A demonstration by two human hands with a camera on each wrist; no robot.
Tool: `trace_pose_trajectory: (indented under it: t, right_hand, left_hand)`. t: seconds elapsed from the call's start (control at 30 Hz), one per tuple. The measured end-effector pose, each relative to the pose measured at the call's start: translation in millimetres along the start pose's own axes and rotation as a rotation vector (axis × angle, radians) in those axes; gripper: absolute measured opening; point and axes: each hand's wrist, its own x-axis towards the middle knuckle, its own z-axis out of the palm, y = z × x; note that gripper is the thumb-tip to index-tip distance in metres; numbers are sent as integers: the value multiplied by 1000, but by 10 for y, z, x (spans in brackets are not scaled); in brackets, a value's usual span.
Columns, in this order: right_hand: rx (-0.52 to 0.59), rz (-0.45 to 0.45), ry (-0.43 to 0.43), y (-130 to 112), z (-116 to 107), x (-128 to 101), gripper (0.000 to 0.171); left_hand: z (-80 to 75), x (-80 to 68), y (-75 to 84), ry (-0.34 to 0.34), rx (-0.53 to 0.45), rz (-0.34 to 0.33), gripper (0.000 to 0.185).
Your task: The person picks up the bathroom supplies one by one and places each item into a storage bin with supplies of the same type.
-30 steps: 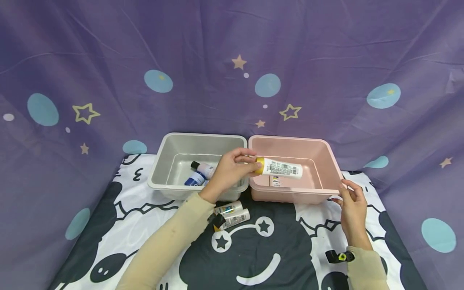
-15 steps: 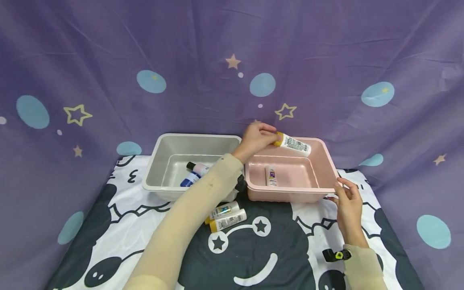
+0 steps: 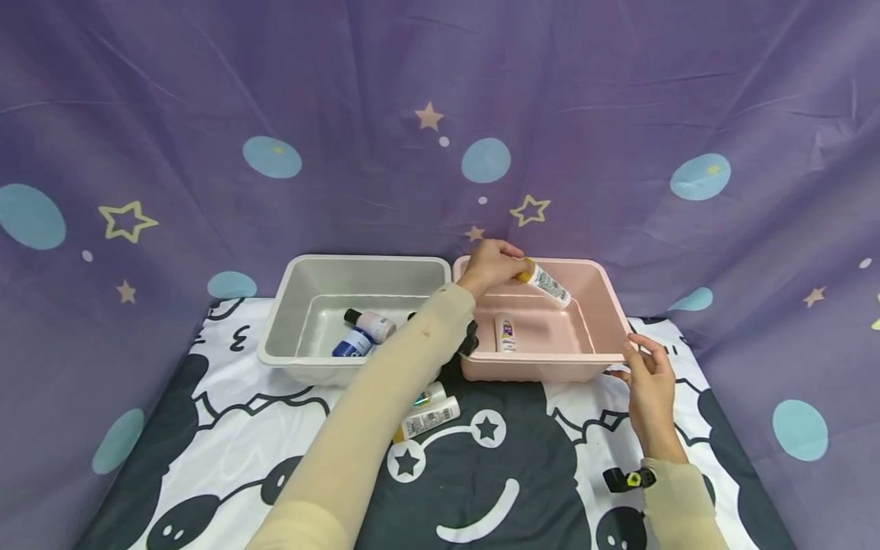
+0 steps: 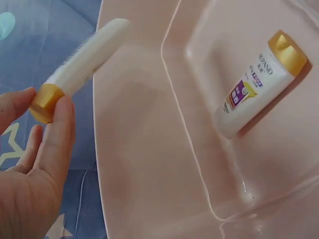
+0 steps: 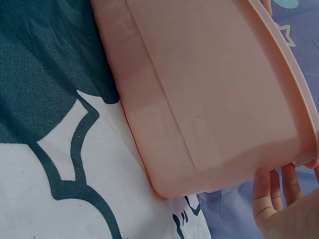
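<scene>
My left hand (image 3: 490, 266) reaches over the far part of the pink bin (image 3: 605, 309) and pinches a white tube (image 3: 547, 283) by its yellow cap (image 4: 46, 102). The tube tilts down into the bin. A second white tube with a yellow cap (image 3: 506, 334) (image 4: 257, 84) lies flat on the pink bin's floor. My right hand (image 3: 646, 378) grips the bin's near right corner rim, with the fingers (image 5: 271, 191) under the lip. The pink bin's outer wall (image 5: 209, 99) fills the right wrist view.
A grey bin (image 3: 289, 313) stands left of the pink one and holds a blue bottle (image 3: 352, 342) and a pink bottle with a black cap (image 3: 373, 323). Two more yellow-capped tubes (image 3: 429, 416) lie on the black-and-white cloth under my left forearm. A purple starry sheet hangs behind.
My left hand carried the tube from the near rim to the far part of the pink bin and tipped its end downward. The right hand stayed on the corner rim.
</scene>
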Motion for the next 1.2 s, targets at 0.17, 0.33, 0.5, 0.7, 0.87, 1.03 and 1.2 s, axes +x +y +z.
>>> trace_pose_trajectory:
  t: [0.17,0.33,0.5,0.7,0.87,1.03,1.2]
  right_hand:
    - [-15,9,-2,21,20,3,29]
    - [-13,2,-18,50,53,29,30]
    - [-15,3,-25,46,83,52,31]
    - [-25,-6,-25,50,112,71,32]
    - [-15,-7,-34,56,111,67,30]
    - [8,-2,-17,59,95,71,27]
    - [12,7,-15,64,100,57,29]
  left_hand:
    - [-60,-5,-39,-4,205,-13,12]
    - [-131,-19,-46,-29,197,-64,19]
    - [-211,-99,29,-52,96,-57,25]
    - [-463,-428,148,-99,30,96,31]
    - [-742,-890,150,-70,106,220,30]
    - [-958,-1367,10,-56,122,273,29]
    - [-1087,-1822,-201,-63,83,245,29]
